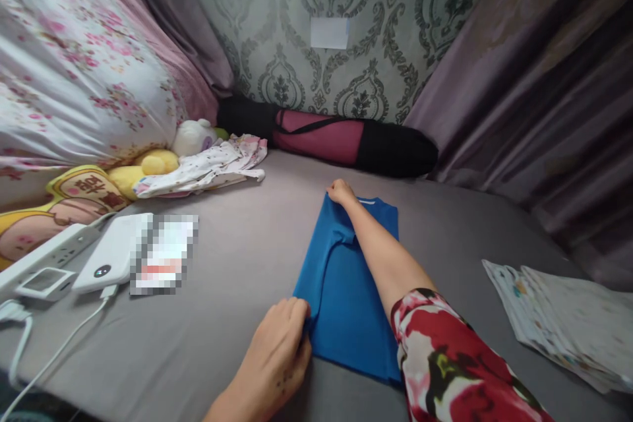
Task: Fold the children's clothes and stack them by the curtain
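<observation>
- Blue garment (346,303): it lies flat on the bed between the two hands, folded into a long narrow strip that runs from the near hand out to the far one.
- Bed (237,316): its grey sheet carries everything here and stretches well past both hands on either side.
- Floral bedding (74,59): white with pink flowers, piled up far to the left of the left hand.
- Rolled mat bag (336,138): black and pink, it lies along the patterned wall just beyond the right hand.
- Stack of folded printed cloth (558,316): it rests on the sheet well to the right of the right arm.
- White patterned garment (208,168): crumpled, beyond and to the left of both hands, next to a yellow plush toy (143,168).
- White power bank (116,254): it sits left of the left hand with a cable (54,356) trailing toward the near edge, beside a power strip (39,254).
- Left hand (277,356): fingers curled, pinching the near left corner of the blue garment.
- Right hand (340,192): reaching out on a straight arm in a red floral sleeve (445,356), fingers closed on the far edge of the blue garment.
</observation>
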The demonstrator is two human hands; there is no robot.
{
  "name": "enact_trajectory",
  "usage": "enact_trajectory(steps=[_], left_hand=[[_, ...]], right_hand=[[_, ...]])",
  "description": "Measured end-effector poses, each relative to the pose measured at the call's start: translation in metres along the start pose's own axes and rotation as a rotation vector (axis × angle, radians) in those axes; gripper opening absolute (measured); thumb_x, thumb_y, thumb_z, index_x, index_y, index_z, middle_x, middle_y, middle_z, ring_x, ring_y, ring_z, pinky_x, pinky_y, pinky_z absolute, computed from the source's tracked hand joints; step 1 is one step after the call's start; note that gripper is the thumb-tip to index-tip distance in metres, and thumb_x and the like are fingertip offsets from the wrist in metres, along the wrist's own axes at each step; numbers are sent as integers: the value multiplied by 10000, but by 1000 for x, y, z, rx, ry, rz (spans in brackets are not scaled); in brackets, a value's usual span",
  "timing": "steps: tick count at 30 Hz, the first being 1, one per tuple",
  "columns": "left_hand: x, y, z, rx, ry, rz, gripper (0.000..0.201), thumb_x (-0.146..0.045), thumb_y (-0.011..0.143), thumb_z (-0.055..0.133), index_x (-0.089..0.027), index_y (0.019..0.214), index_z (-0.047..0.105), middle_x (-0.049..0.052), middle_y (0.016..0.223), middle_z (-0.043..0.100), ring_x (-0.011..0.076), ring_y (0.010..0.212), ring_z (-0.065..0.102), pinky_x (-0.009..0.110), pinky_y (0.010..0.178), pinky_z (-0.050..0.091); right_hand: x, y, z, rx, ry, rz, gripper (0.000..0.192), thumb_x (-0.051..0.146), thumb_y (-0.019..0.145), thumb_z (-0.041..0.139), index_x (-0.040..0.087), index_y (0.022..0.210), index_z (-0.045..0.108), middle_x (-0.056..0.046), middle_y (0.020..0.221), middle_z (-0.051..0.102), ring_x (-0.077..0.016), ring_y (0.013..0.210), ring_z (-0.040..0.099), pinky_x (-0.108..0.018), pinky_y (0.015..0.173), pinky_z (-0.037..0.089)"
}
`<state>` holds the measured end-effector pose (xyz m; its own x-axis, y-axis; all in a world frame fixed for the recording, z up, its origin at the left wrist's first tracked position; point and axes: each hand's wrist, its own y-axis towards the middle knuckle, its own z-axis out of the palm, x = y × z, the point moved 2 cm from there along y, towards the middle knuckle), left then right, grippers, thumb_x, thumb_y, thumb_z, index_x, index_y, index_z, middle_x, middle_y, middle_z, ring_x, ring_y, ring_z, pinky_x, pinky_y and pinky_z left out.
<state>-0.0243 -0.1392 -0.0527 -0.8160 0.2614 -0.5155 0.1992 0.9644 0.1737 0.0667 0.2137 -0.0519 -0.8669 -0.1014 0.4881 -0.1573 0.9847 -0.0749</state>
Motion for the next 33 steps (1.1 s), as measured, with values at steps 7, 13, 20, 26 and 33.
enact_trajectory(steps=[7,13,20,26,33], left_hand=[[0,5,-6,172,57,71,221,-44,804,408,-225,902,489,50,881,594,207,778,540,332,691,422],[-6,10,-18,212,-4,79,127,-291,947,475,-225,865,547,38,849,617,197,765,575,327,691,456],[14,18,-5,-123,183,127,339,-310,1003,360,-209,1264,553,114,1334,578,259,1214,544,436,986,476],[20,11,23,-55,358,238,528,-411,993,406,-165,1460,394,111,1495,437,256,1384,400,459,1104,389],[20,11,22,-8,329,210,520,-431,989,405,-186,1447,430,101,1498,429,270,1393,386,488,1109,378]], right_hand=[[-2,-7,17,-114,-104,-62,242,280,959,462,203,1085,655,-125,1216,627,-241,1154,556,-347,968,415],[-3,-10,13,-111,-155,-141,309,278,985,398,166,1168,620,-146,1244,602,-254,1186,522,-352,1005,374],[0,-46,-3,7,-206,-280,485,344,1004,306,117,1404,460,-157,1488,427,-275,1389,348,-405,1133,234],[-5,-88,29,82,-247,-270,675,491,989,257,78,1522,251,-127,1611,149,-276,1490,41,-498,1182,2],[-9,-82,22,132,-185,-273,662,491,990,216,115,1534,236,-96,1616,142,-251,1493,33,-491,1184,0]])
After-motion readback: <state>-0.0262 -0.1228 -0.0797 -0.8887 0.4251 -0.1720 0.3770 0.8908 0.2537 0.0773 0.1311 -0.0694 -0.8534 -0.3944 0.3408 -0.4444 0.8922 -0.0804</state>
